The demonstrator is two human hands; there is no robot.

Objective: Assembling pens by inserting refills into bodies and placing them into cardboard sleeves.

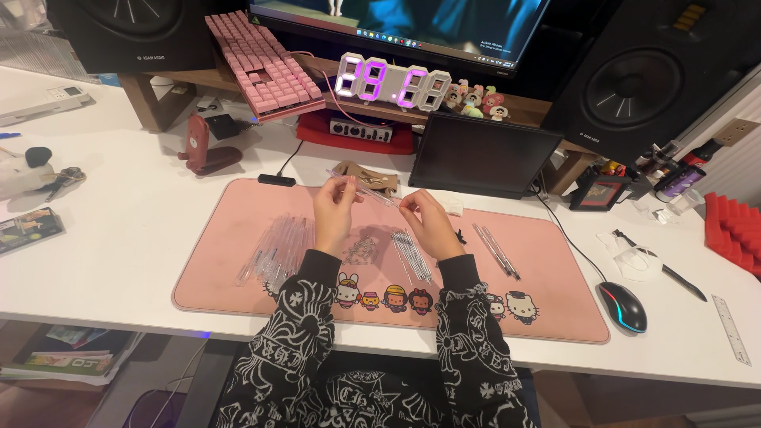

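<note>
I see a clear pen barrel (366, 190) held level just above the middle of the frame, over the pink desk mat (238, 198). My left hand (333, 212) pinches its left end between thumb and fingertips; my right hand (426, 220) pinches the right end the same way, both hands raised off the mat. Below the left hand lies a heap of clear barrels (276, 247); between the wrists sits a small pile of springs (361, 251), and just right of it a bundle of ink refills (412, 254). Further right on the mat lie a few thin rods (497, 250). A black mouse (622, 307) rests at lower right, and a glowing digital clock (392, 82) stands at upper centre.
</note>
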